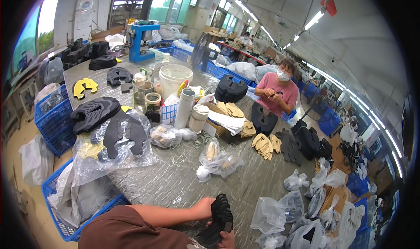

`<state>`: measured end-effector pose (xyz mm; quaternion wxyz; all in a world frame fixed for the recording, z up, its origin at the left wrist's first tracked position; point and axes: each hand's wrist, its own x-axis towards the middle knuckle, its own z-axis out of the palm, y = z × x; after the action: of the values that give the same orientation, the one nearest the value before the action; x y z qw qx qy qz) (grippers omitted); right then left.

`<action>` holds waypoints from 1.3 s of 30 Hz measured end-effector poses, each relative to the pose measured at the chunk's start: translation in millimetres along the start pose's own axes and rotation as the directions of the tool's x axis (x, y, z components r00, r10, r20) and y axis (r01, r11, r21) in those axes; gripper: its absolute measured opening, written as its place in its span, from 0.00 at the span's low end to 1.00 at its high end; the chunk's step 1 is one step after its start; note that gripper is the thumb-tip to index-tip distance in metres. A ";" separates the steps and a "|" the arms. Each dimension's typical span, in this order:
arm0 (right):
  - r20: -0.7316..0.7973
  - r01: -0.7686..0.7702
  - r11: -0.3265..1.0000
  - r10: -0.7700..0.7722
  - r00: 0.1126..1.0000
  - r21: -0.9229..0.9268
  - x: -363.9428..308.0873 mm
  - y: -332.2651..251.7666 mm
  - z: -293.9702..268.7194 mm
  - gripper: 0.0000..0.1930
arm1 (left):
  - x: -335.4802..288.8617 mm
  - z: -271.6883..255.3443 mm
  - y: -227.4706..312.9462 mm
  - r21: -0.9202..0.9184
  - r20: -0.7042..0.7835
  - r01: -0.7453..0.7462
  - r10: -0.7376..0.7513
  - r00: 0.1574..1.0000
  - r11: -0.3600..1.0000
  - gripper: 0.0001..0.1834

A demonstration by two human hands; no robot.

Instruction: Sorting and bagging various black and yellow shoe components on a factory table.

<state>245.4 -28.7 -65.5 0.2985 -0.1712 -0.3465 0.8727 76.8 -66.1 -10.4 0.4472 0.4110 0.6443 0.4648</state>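
Note:
Near the lower edge, a bundle of black flat pieces (222,214) is held over the table (175,187). They look like layered cut parts with stepped edges; their exact kind I cannot make out. My left hand (204,208) grips the bundle from its left side, with the fingers partly hidden behind it. On the lower right, my right hand (227,240) closes round the bundle's near end. Farther up the table lie two clear plastic bags of tan pieces (228,162), knotted and resting against each other. Loose pale rings (178,159) are scattered beside them.
Dark curved cut pieces (127,133) lie on plastic at the left. A white bucket (175,77) and cups stand mid-table. Filled plastic bags (286,209) crowd the right edge. A blue crate (51,185) stands lower left. Across the table, a masked person (280,89) handles something dark.

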 end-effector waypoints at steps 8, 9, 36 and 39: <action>0.162 -0.122 0.961 0.083 0.983 0.248 -10.5 -11.6 8.2 0.42 | 23.1 8.7 -32.7 -0.523 0.259 0.254 -0.133 0.957 0.814 0.05; 0.169 -0.126 0.933 0.071 0.983 0.336 -11.3 -12.6 9.7 0.42 | 27.0 8.7 -35.1 -0.741 0.323 0.380 -0.202 0.925 0.554 0.03; -0.379 0.024 0.708 -0.406 0.831 -0.706 -2.0 -41.3 -17.3 0.32 | -13.1 -7.1 28.9 -0.151 0.560 -0.694 0.640 0.526 0.704 0.19; -0.482 0.170 0.831 -0.460 0.746 -0.530 -25.6 -52.8 -11.7 0.36 | 16.0 -1.7 19.0 0.133 0.076 -0.734 0.731 0.678 0.666 0.09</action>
<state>292.1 -8.5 -34.0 0.4898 -0.4356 -0.4540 0.6035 73.2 -47.1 5.2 0.1955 0.6714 0.4550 0.5513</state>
